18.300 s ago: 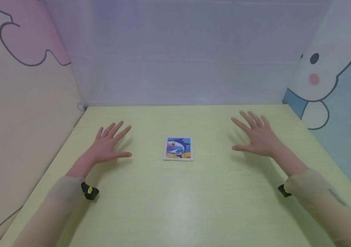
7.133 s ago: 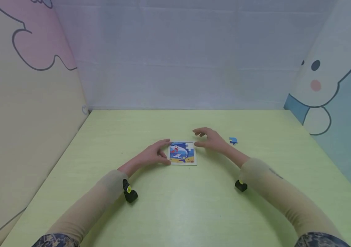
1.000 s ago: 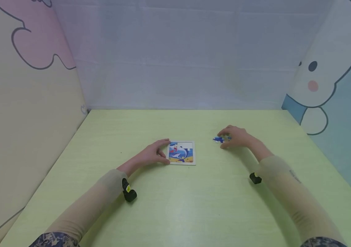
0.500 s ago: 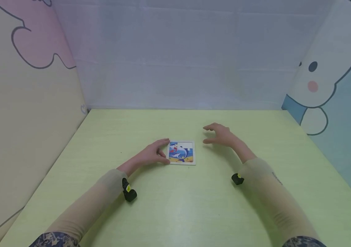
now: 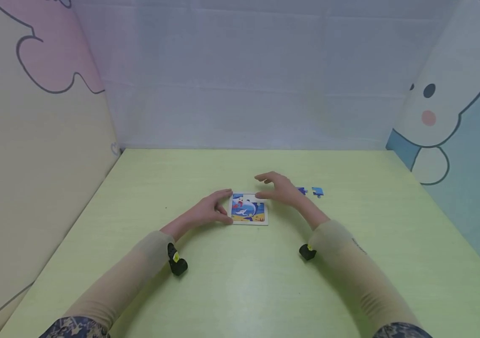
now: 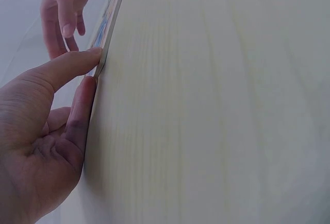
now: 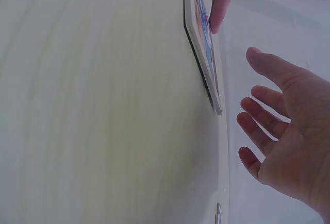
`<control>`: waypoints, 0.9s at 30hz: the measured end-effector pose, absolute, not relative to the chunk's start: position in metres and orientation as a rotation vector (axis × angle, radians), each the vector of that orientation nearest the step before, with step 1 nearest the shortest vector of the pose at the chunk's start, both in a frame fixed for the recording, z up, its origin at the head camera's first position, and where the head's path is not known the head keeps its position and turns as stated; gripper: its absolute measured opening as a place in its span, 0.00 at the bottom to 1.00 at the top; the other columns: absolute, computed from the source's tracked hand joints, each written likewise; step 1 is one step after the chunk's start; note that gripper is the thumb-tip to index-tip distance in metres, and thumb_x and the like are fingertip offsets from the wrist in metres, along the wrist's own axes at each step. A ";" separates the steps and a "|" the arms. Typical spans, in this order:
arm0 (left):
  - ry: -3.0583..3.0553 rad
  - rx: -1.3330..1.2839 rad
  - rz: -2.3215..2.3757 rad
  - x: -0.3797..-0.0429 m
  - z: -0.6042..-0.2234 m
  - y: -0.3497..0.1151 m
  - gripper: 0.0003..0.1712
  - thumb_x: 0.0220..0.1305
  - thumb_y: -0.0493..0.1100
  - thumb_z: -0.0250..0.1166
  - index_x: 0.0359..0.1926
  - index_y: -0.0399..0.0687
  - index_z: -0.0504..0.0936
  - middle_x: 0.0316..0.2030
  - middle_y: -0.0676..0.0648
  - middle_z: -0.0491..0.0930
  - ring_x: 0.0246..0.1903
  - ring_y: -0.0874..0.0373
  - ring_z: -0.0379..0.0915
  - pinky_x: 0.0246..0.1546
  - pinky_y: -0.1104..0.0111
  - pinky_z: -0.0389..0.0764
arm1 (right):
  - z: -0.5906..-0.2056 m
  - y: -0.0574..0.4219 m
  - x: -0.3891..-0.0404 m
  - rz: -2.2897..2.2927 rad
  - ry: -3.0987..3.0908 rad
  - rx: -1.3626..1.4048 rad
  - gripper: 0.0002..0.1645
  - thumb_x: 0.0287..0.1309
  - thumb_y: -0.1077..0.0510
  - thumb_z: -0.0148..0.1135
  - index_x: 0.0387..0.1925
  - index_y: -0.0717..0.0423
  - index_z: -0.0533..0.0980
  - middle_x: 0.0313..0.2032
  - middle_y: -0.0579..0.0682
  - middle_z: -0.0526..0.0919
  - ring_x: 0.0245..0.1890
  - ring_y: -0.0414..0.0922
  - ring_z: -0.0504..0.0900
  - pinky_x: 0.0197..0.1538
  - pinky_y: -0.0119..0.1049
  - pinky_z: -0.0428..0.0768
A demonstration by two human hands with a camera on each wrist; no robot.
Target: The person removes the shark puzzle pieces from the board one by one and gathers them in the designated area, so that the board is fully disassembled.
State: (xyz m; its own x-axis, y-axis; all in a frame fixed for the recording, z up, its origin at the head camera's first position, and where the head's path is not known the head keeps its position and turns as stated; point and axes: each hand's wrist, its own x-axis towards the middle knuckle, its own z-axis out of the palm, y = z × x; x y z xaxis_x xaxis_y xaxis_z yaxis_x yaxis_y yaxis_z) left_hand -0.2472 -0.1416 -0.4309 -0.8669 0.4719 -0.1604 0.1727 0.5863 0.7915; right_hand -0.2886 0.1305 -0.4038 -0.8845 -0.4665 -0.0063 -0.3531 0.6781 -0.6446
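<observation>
A small square jigsaw puzzle with a shark picture and a white frame lies flat mid-table. Bare white shows in its upper middle and upper right. My left hand grips its left side, thumb at the near corner and fingers at the far one; the left wrist view shows the thumb on the board's edge. Over the upper right corner hovers my right hand, fingers apart and nothing between them, as the right wrist view also shows. Beyond it lie a dark blue puzzle piece and a light blue puzzle piece.
The pale wood-grain table runs back to a plain whitish cloth wall. Cartoon-printed panels stand at left and right, the right one with a white character. Each wrist carries a small black camera.
Two pieces have come out of the puzzle, whole at first, and lie at the right. In the last second my right hand released the dark piece and moved left over the puzzle; my left stayed.
</observation>
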 end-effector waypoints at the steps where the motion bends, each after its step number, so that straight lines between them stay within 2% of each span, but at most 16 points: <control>1: 2.464 0.519 1.173 -0.247 -0.430 -0.142 0.54 0.53 0.46 0.76 0.77 0.51 0.56 0.76 0.49 0.57 0.44 0.60 0.79 0.50 0.68 0.75 | -0.404 0.127 -0.288 -1.005 2.708 -0.673 0.37 0.59 0.48 0.68 0.68 0.51 0.69 0.66 0.55 0.74 0.66 0.55 0.72 0.67 0.54 0.71; 8: 2.455 0.525 1.187 -0.247 -0.429 -0.142 0.54 0.53 0.45 0.76 0.77 0.49 0.56 0.76 0.48 0.57 0.43 0.60 0.79 0.49 0.68 0.76 | -0.411 0.114 -0.285 -1.068 2.624 -0.730 0.30 0.60 0.50 0.68 0.64 0.47 0.74 0.63 0.51 0.77 0.62 0.53 0.76 0.63 0.51 0.75; 13: 2.453 0.530 1.184 -0.247 -0.430 -0.143 0.54 0.54 0.45 0.75 0.77 0.49 0.56 0.75 0.47 0.58 0.43 0.60 0.79 0.47 0.69 0.76 | -0.413 0.109 -0.282 -1.047 2.597 -0.765 0.25 0.59 0.52 0.69 0.59 0.48 0.79 0.58 0.51 0.81 0.57 0.50 0.78 0.61 0.48 0.76; 20: 2.457 0.542 1.178 -0.247 -0.430 -0.143 0.54 0.54 0.45 0.75 0.77 0.50 0.56 0.77 0.48 0.55 0.44 0.59 0.80 0.50 0.67 0.76 | -0.411 0.097 -0.279 -0.964 2.585 -0.746 0.22 0.56 0.54 0.71 0.53 0.50 0.82 0.53 0.52 0.81 0.51 0.48 0.77 0.56 0.43 0.77; 27: 2.451 0.546 1.185 -0.248 -0.431 -0.144 0.54 0.54 0.46 0.75 0.77 0.50 0.56 0.71 0.45 0.64 0.43 0.59 0.80 0.49 0.67 0.76 | -0.410 0.088 -0.283 -0.838 2.611 -0.684 0.21 0.52 0.55 0.73 0.50 0.50 0.83 0.52 0.51 0.81 0.51 0.48 0.78 0.57 0.42 0.78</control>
State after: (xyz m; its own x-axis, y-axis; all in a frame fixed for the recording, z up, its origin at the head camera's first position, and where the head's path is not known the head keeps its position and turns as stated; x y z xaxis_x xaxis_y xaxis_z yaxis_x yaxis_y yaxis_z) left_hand -0.2483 -0.1440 -0.4313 -0.8595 0.4880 -0.1521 0.1838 0.5727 0.7989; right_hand -0.2829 0.0884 -0.4098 -0.8365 -0.5279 -0.1468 -0.3438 0.7143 -0.6096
